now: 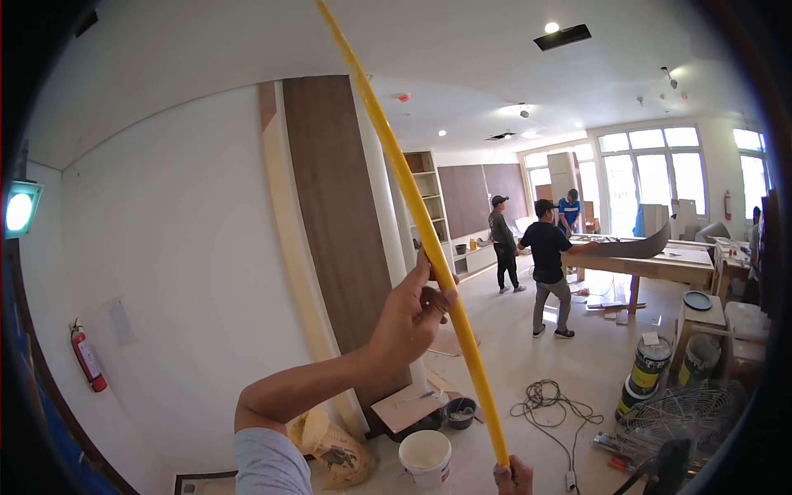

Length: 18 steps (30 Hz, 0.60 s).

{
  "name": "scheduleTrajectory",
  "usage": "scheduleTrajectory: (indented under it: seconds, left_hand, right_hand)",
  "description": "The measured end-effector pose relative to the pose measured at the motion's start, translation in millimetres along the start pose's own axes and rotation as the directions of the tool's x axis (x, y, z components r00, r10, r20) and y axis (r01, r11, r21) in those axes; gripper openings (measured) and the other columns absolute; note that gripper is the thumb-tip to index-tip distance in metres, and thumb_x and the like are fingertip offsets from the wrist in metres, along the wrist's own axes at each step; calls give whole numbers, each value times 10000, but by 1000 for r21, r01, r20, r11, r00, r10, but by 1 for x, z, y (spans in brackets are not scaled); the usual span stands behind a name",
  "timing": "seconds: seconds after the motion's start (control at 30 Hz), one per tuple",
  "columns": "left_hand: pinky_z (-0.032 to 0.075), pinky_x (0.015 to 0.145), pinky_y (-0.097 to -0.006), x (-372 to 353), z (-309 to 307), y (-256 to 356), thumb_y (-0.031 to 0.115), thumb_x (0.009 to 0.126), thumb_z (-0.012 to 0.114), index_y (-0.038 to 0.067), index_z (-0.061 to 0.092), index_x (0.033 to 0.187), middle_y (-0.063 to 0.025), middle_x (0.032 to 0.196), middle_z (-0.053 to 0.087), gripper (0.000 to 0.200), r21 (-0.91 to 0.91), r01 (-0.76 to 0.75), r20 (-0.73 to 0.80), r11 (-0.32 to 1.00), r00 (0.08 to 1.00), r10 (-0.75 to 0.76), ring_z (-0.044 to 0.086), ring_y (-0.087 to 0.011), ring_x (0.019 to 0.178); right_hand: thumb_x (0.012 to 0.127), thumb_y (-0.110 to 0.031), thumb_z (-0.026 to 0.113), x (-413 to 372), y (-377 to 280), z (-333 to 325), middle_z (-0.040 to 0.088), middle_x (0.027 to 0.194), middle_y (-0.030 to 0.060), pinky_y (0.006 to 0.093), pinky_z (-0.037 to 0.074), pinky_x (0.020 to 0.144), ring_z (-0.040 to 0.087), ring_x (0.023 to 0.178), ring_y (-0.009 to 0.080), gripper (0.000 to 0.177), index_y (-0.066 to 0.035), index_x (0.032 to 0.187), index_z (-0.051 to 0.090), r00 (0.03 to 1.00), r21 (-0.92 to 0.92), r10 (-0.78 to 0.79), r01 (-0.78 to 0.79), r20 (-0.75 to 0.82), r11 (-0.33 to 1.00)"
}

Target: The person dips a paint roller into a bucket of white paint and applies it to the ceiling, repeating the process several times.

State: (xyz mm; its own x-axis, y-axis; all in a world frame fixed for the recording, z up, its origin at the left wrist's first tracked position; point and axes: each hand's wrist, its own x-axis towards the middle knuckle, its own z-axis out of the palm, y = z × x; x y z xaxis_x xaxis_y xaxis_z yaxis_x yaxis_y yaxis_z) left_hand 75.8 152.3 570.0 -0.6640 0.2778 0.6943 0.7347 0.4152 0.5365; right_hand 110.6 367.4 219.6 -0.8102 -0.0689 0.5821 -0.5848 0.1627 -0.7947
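Note:
A long yellow pole (421,214) slants across the view, rising from lower right toward the ceiling, where its top end passes out of the frame. My left hand (412,313) grips it around the middle, thumb and fingers closed on the shaft. Lower down, at the bottom edge of the view, my right hand (513,477) is closed around the pole's lower part. Part of the right hand is cut off by the frame. Beneath my left arm stand a white bucket (426,459) and a small black bucket (459,414) with something in it.
A brown panel (338,214) runs up the wall beside a filled sack (342,458). A tangled cable (549,404) lies on the floor. Paint buckets (652,356) and a wire fan guard (689,417) stand right. Several people are around a worktable (643,266).

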Motion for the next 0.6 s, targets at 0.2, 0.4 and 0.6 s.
scheduleTrajectory:
  seconds: [0.2, 0.4, 0.6]
  left_hand:
    - [562, 739, -262, 18, -19, -19, 97, 1006, 556, -60, 282, 1468, -111, 1069, 639, 560, -38, -31, -136, 999, 990, 25, 609, -88, 797]
    - [547, 723, -259, 39, -54, -49, 93, 1006, 549, -58, 299, 1478, -93, 1073, 649, 555, 1, -57, -237, 998, 970, 56, 587, -88, 769]
    - [504, 724, -252, 23, -67, -95, 98, 1013, 536, -13, 370, 1458, -57, 1090, 635, 488, 28, 0, -227, 1000, 974, 7, 579, -79, 819]
  right_hand:
    - [997, -266, 515, 23, -14, 11, 461, 591, 131, 408, 340, 484, 444, 498, 269, 298, -19, 831, 527, 999, -36, 0, 1, 33, 999]
    - [962, -197, 580, 57, -14, 41, 516, 584, 120, 351, 390, 481, 494, 483, 203, 248, 9, 829, 544, 999, 69, 30, -33, 39, 997]
    - [953, -157, 602, 111, -10, 84, 531, 577, 118, 329, 399, 487, 511, 488, 178, 237, 21, 809, 541, 1000, 93, 30, -31, 5, 995]
